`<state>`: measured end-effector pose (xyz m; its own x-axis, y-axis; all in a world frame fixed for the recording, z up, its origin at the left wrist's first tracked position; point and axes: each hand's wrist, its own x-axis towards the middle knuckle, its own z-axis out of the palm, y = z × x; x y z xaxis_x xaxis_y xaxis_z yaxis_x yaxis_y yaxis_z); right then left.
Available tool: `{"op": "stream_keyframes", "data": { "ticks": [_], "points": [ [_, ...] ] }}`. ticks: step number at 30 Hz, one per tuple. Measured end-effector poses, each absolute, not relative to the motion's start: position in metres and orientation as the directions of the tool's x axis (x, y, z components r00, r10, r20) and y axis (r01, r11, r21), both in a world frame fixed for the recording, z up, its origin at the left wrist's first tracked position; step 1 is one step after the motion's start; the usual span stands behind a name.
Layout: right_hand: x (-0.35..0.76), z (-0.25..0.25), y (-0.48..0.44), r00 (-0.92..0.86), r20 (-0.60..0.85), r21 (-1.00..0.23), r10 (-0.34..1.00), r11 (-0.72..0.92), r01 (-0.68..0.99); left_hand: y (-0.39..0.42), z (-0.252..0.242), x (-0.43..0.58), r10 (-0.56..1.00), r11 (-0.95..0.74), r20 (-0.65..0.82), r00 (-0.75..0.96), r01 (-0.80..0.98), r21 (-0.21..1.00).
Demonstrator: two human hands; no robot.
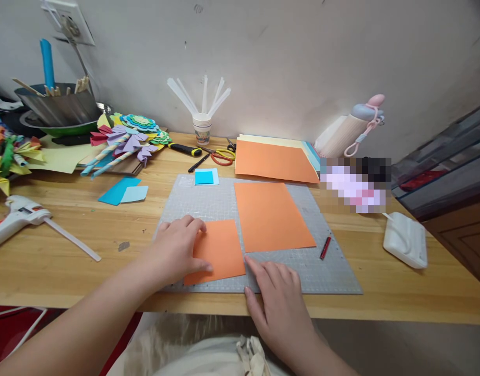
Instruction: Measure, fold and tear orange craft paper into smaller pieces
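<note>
A small orange paper square point(224, 245) lies flat on the grey cutting mat point(334, 277). My left hand point(181, 248) rests over its left side, thumb and curved fingers apart, the thumb on the paper. At the square's right edge is my right hand point(277, 292), its index fingertip near the edge and its thumb spread away on the mat; nothing shows in it. Just behind and to the right lies a larger orange sheet point(273, 216), also flat on the mat.
Blue paper pieces point(204, 177) lie at the mat's back. Behind it are scissors point(223, 155), a utility knife point(185, 150) and stacked coloured sheets point(275, 159). A glue gun point(23, 214) is at left, paper flowers point(134, 133) farther back. A red-black stick point(325, 248) lies at right.
</note>
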<state>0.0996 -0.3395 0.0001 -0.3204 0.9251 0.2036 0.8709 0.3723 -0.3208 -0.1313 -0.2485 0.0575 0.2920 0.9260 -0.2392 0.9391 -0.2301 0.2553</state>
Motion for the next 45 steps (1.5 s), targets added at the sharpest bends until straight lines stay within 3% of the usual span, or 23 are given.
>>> {"op": "stream_keyframes", "data": {
  "ticks": [4, 7, 10, 12, 14, 17, 20, 24, 25, 27, 30, 33, 38, 45],
  "points": [
    [0.098, 0.001, -0.339, -0.317, 0.209, -0.319, 0.925, 0.371, 0.872, -0.249, 0.050, -0.127, 0.929, -0.228, -0.245, 0.277, 0.950, 0.212],
    [0.100, 0.000, -0.340, -0.302, 0.211, -0.363, 0.930, 0.362, 0.859, -0.250, 0.054, -0.126, 0.895, -0.321, -0.242, 0.375, 0.918, 0.235],
    [0.107, -0.004, -0.341, -0.236, 0.230, -0.560, 0.944, 0.327, 0.761, -0.262, 0.067, -0.128, 0.838, -0.449, -0.197, 0.509, 0.848, 0.283],
    [0.114, -0.005, -0.338, -0.108, 0.242, -0.744, 0.964, 0.256, 0.618, -0.277, 0.078, -0.131, 0.787, -0.583, -0.040, 0.615, 0.764, 0.278],
    [0.121, -0.003, -0.328, -0.012, 0.224, -0.850, 0.974, 0.201, 0.488, -0.293, 0.089, -0.137, 0.689, -0.724, 0.210, 0.693, 0.663, 0.189],
    [0.125, 0.008, -0.302, -0.082, 0.165, -0.868, 0.983, 0.185, 0.461, -0.311, 0.101, -0.146, 0.476, -0.829, 0.462, 0.748, 0.557, -0.048],
    [0.119, 0.024, -0.269, -0.238, 0.050, -0.901, 0.970, 0.147, 0.407, -0.323, 0.107, -0.153, 0.304, -0.857, 0.486, 0.819, 0.458, -0.235],
    [0.108, 0.044, -0.237, -0.520, -0.085, -0.990, 0.850, -0.012, 0.142, -0.331, 0.098, -0.164, 0.163, -0.884, 0.472, 0.867, 0.340, -0.321],
    [0.106, 0.048, -0.233, -0.557, -0.109, -0.993, 0.823, -0.067, 0.094, -0.329, 0.093, -0.169, 0.200, -0.871, 0.491, 0.848, 0.384, -0.308],
    [0.105, 0.049, -0.229, -0.534, -0.145, -0.989, 0.833, -0.126, 0.071, -0.321, 0.082, -0.180, 0.423, -0.790, 0.502, 0.754, 0.578, -0.202],
    [0.106, 0.038, -0.225, -0.281, -0.129, -0.970, 0.951, -0.062, 0.234, -0.296, 0.067, -0.193, 0.806, -0.550, 0.271, 0.526, 0.835, 0.014],
    [0.105, 0.019, -0.219, -0.117, -0.083, -0.910, 0.990, -0.027, 0.414, -0.274, 0.058, -0.188, 0.876, -0.462, 0.193, 0.443, 0.884, 0.068],
    [0.102, 0.004, -0.219, -0.064, -0.028, -0.811, 0.998, 0.015, 0.585, -0.266, 0.043, -0.144, 0.894, -0.444, 0.033, 0.447, 0.875, 0.190],
    [0.110, 0.010, -0.219, -0.033, 0.033, -0.618, 0.999, 0.046, 0.785, -0.256, 0.027, -0.122, 0.945, -0.325, 0.019, 0.325, 0.940, 0.100]
  ]
}}
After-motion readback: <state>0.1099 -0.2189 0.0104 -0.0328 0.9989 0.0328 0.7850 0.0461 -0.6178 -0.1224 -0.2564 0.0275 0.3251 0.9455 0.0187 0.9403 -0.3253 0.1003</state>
